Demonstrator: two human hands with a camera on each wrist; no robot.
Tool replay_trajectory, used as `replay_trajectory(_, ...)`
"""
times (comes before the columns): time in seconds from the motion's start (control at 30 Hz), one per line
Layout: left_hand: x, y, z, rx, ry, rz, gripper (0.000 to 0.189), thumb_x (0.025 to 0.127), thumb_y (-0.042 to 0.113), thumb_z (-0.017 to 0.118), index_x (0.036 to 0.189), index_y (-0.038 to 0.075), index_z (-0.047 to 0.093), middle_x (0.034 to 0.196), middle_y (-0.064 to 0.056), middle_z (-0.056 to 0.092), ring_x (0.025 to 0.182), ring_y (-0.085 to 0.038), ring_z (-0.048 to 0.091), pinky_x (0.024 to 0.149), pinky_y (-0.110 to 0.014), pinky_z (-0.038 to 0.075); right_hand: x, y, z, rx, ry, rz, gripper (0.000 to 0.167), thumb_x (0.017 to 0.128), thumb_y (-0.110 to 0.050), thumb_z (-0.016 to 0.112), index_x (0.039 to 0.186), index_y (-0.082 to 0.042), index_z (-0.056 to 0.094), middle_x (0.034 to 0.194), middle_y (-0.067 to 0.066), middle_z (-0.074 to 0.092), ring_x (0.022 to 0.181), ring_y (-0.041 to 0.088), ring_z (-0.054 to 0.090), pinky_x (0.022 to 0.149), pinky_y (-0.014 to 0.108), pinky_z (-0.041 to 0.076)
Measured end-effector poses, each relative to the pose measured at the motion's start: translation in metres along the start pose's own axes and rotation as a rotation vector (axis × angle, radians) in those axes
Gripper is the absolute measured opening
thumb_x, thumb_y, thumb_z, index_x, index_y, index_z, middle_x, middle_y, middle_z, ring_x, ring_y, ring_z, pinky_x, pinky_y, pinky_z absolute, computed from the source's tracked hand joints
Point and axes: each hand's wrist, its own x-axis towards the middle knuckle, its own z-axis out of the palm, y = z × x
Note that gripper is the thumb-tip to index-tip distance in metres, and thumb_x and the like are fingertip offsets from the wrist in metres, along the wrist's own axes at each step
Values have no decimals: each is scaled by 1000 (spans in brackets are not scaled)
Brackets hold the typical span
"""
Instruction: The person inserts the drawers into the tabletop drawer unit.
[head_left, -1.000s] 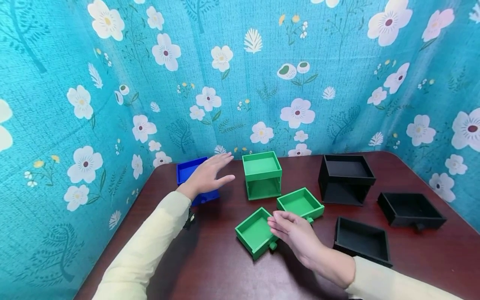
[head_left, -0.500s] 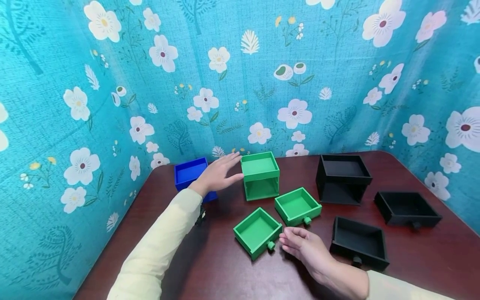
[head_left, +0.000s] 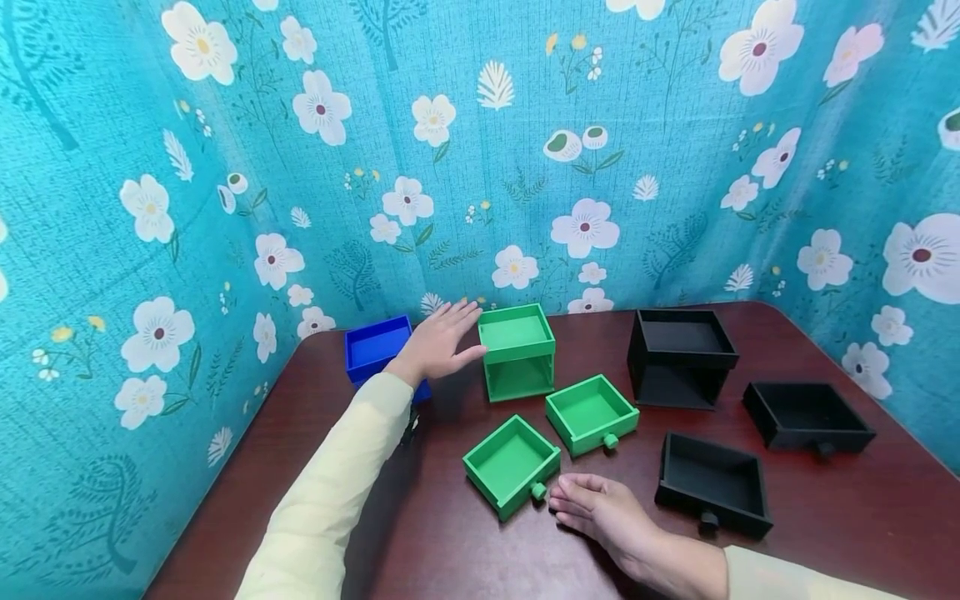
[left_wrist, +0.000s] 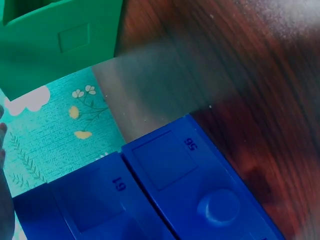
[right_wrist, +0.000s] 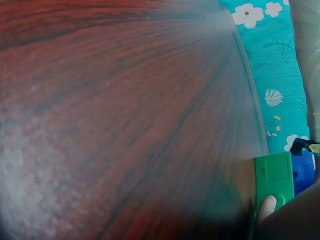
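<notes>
My left hand (head_left: pixel 441 343) hovers over the blue drawer cabinet (head_left: pixel 378 343), fingers straight, with its fingertips and thumb tip right at the left side of the green cabinet frame (head_left: pixel 521 337). In the left wrist view the blue cabinet (left_wrist: pixel 165 165) shows its drawer fronts and a round knob. Beside the near green drawer (head_left: pixel 512 460) is my right hand (head_left: pixel 611 518), fingers together and loosely bent, holding nothing visible. One fingertip overlaps the green drawer front (right_wrist: pixel 274 172) in the right wrist view. A second green drawer (head_left: pixel 592 410) lies just behind.
A black cabinet frame (head_left: pixel 682 354) stands at the back right. Two black drawers lie before it, one nearer black drawer (head_left: pixel 712 482) and one farther right black drawer (head_left: pixel 806 412). A flowered blue curtain (head_left: pixel 480 167) borders the dark red table (head_left: pixel 420 533).
My left hand has moved right from over the blue cabinet to the green frame. The right hand has drawn back toward me from the green drawers, which stay put.
</notes>
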Motion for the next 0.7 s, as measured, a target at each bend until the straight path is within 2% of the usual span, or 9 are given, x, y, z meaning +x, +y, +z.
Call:
replay_trajectory(0.17,4,0,5,87,8,55,93,94,73,18,150,1,33,153,-16,33,144,-30,24,117,-42,13,2,1,0,-9,-35,10,39,99,-13,58,123,16,48,101,10,68,98,22,66,88,38,53)
replay_trajectory(0.3,5,1,9,111,2,71,102,90,76,7,149,-2,35,152,-18,35,142,-32,28,117,-41,14,4,3,1,-3,-38,13,37,97,-13,60,121,15,50,100,10,69,97,21,66,88,38,53)
replay_trajectory(0.5,6,3,11,98,0,53,96,94,72,13,148,-4,34,152,-20,34,142,-32,28,118,-39,13,5,4,2,0,-45,9,40,97,-12,60,122,17,48,98,9,68,96,20,66,89,37,53)
replay_trajectory(0.7,6,6,12,73,-13,30,82,98,63,33,149,-1,33,154,-17,31,144,-28,24,118,-36,9,6,4,3,20,-57,43,34,95,-10,63,116,14,52,95,10,69,93,21,67,87,37,54)
